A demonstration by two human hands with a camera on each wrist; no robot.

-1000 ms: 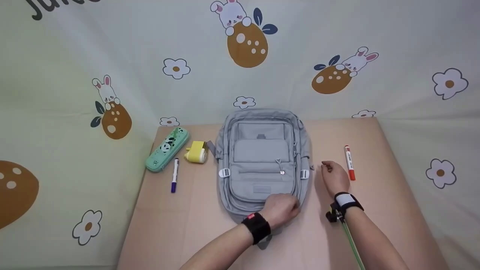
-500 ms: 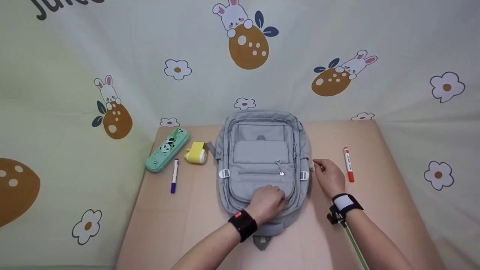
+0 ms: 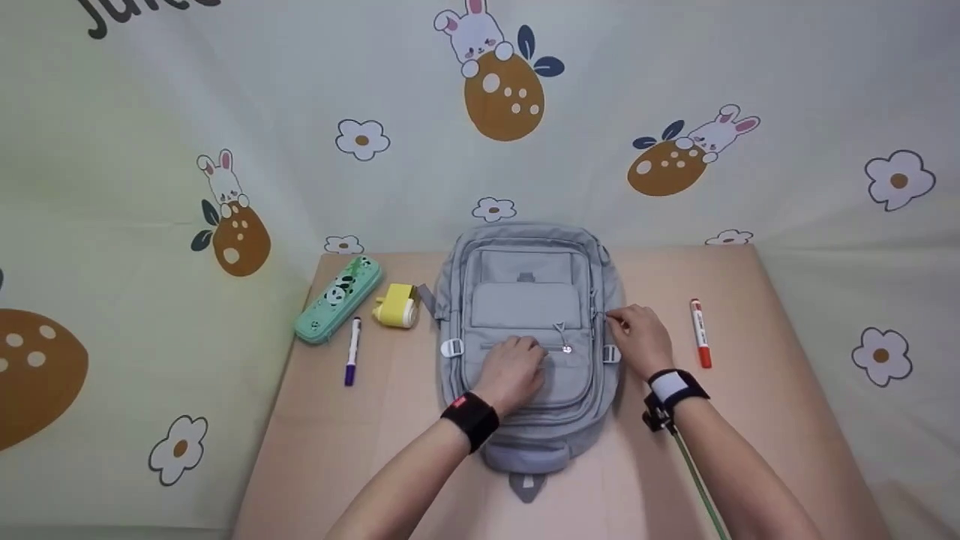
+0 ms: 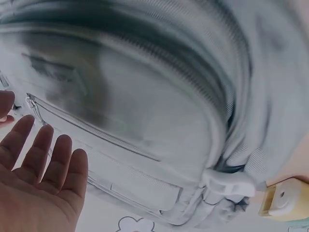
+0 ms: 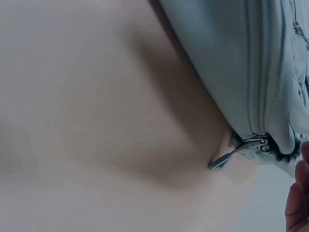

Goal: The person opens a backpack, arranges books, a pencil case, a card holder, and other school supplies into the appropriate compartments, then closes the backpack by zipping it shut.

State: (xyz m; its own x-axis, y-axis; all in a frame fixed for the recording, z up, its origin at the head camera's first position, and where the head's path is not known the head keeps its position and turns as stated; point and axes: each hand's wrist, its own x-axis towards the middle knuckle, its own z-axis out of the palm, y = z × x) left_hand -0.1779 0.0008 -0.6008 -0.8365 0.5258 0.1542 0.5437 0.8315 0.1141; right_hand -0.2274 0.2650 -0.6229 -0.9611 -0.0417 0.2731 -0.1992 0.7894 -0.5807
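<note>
A grey backpack (image 3: 525, 300) lies front side up on the table, its zipped panels facing me. Over its lower front is my left hand (image 3: 511, 375), fingers spread and loosely bent. In the left wrist view the left hand (image 4: 46, 169) shows its palm and holds nothing. At the bag's right side is my right hand (image 3: 641, 337), its fingertips at the fabric near the side strap buckle. The right wrist view cuts off most of the right hand (image 5: 298, 193); a zipper pull (image 5: 222, 162) hangs free, apart from the visible fingers.
Left of the bag lie a green panda pencil case (image 3: 339, 300), a yellow-and-white gadget (image 3: 397, 305) and a purple-capped marker (image 3: 352, 351). On the right is a red-capped marker (image 3: 700, 334). A patterned cloth (image 3: 420, 172) hangs behind the table (image 3: 345, 450).
My left hand has moved up and left from the bag's lower right edge, and its fingers have loosened. My right hand has come left, from above the table to the bag's side.
</note>
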